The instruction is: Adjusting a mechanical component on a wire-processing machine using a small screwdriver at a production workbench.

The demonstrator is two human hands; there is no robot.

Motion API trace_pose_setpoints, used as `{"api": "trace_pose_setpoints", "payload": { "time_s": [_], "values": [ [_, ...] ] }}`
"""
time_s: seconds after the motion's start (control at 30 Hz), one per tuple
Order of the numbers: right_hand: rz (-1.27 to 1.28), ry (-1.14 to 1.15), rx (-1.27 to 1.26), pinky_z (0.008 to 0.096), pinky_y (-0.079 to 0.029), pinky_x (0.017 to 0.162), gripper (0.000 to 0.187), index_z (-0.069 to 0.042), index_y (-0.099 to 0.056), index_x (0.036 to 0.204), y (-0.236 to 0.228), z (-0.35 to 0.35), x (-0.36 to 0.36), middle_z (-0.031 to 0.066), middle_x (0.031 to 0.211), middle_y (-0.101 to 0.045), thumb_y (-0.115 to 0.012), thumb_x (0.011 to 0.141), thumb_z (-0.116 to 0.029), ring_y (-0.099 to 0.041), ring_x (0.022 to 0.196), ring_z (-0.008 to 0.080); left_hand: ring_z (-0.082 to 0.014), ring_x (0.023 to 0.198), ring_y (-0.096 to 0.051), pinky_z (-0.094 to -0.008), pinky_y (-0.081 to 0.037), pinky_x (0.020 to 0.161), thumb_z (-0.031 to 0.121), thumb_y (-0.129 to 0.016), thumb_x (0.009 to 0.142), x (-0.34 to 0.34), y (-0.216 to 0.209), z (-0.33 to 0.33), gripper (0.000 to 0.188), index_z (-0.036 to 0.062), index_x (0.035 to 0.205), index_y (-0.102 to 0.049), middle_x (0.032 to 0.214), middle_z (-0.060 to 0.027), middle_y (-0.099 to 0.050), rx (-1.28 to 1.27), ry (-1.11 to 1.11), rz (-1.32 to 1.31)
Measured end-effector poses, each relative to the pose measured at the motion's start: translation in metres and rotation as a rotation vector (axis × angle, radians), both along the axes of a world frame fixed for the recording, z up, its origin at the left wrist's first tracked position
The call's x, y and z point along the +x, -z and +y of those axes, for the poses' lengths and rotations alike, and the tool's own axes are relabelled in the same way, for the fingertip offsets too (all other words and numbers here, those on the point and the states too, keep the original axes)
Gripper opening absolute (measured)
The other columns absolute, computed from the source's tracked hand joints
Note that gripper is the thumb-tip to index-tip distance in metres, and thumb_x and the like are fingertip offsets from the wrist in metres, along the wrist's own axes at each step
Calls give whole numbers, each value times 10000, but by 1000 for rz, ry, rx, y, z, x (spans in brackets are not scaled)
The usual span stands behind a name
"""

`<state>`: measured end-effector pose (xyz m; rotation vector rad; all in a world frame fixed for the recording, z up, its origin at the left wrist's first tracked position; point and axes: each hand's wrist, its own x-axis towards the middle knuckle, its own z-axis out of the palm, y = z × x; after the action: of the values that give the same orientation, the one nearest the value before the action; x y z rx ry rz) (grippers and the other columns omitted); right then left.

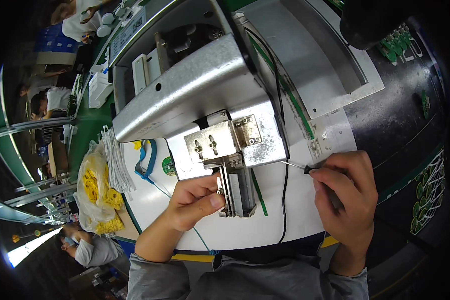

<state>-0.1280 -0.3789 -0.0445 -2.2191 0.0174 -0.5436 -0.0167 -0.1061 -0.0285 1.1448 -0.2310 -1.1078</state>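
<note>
A white bench (305, 220) carries a metal machine (185, 95), with a plastic bag of yellow parts (97, 182) on its left. The left hand's (192, 202) fingers pinch the machine's slotted guide (242, 192); a black cable (286, 200) runs between it and the right hand (350, 195), whose fingers grasp a thin screwdriver (308, 170), tip near the machine's lower edge.

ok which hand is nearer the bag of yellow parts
Left. The left hand is right of the bag of yellow parts, at the metal bracket; the right hand, holding a thin-shafted tool, is farther right, beyond the black cable.
</note>
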Motion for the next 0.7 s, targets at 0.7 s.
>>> {"api": "trace_pose_setpoints", "payload": {
  "time_s": [0.7],
  "values": [
    [8, 1, -3, 331, -461, 633, 331, -13, -670, 911, 5, -6, 1, 106, 903, -583, -685, 601, 103, -547, 783, 254, -209, 1119, -601, -319, -440, 983, 13, -512, 953, 2, 3, -5, 412, -163, 1324, -474, 1230, -200, -627, 42, -3, -20]
  ]
}}
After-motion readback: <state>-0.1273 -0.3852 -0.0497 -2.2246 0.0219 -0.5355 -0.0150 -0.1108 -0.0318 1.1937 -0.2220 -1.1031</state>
